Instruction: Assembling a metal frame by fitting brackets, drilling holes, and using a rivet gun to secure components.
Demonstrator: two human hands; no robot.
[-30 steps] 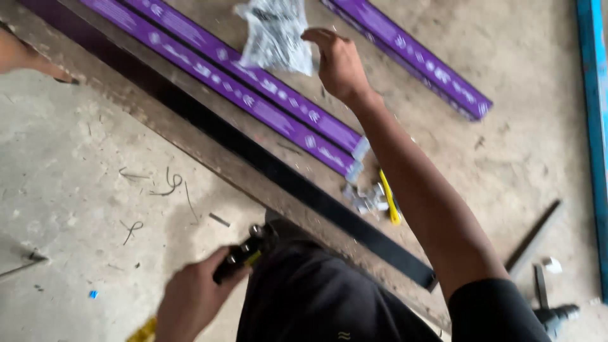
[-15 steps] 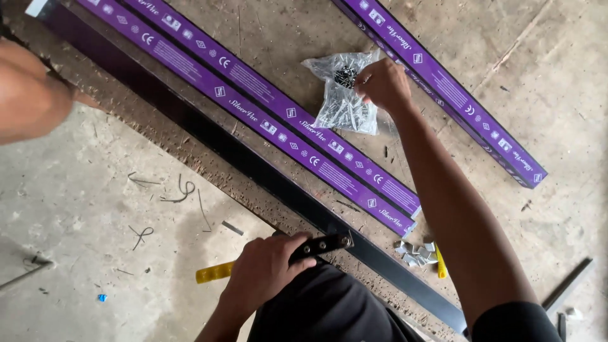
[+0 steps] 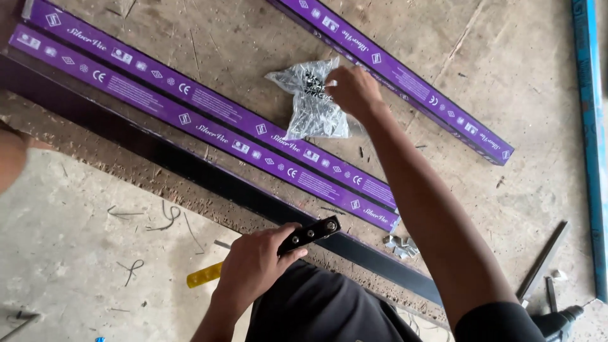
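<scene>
My right hand [image 3: 352, 92] reaches out over the wooden board and pinches the clear plastic bag of small metal screws [image 3: 308, 101], which lies between the purple strips. My left hand [image 3: 256, 264] is near my lap and grips a short black metal bracket with round holes [image 3: 311, 232], its end poking out past my thumb. A yellow tool handle [image 3: 204, 275] lies on the floor just left of that hand. A long black metal bar [image 3: 190, 168] runs diagonally between my hands.
Two long purple-wrapped strips [image 3: 190, 117] lie side by side; a third purple strip [image 3: 405, 79] is beyond the bag. Small metal clips [image 3: 399, 246] sit by the bar. A blue strip [image 3: 592, 126] runs along the right edge, a drill [image 3: 557, 320] lies at the lower right. Another person's arm [image 3: 9, 161] shows at the left.
My right hand with the bag has come down from the raised position to the board. My left hand has shifted the black bracket up toward the bar.
</scene>
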